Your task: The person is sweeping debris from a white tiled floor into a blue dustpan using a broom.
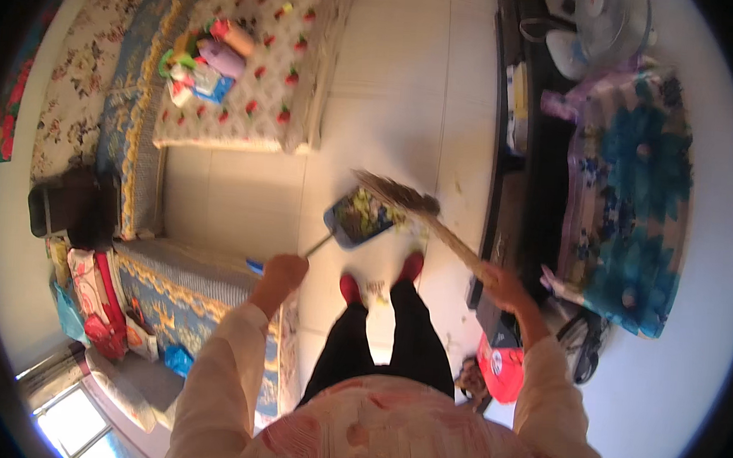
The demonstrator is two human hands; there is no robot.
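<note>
My left hand (284, 276) grips the handle of a blue dustpan (345, 237), which rests on or just above the tiled floor in front of my feet. Green and brown debris (360, 215) lies in the pan. In my right hand (507, 288) is the stick of a straw broom (399, 195); its bristles lie across the pan's far edge, slightly blurred. More bits of debris (417, 227) are on the floor beside the pan's right side, and a small patch (376, 287) lies between my red shoes.
At the upper left stands a table with a strawberry-print cloth (269, 74), bearing bottles and packets. A sofa with blue covers (171, 275) is on the left. Along the right runs a dark cabinet (533, 194) with a floral cloth, and a red bag (501, 370) sits near its lower end.
</note>
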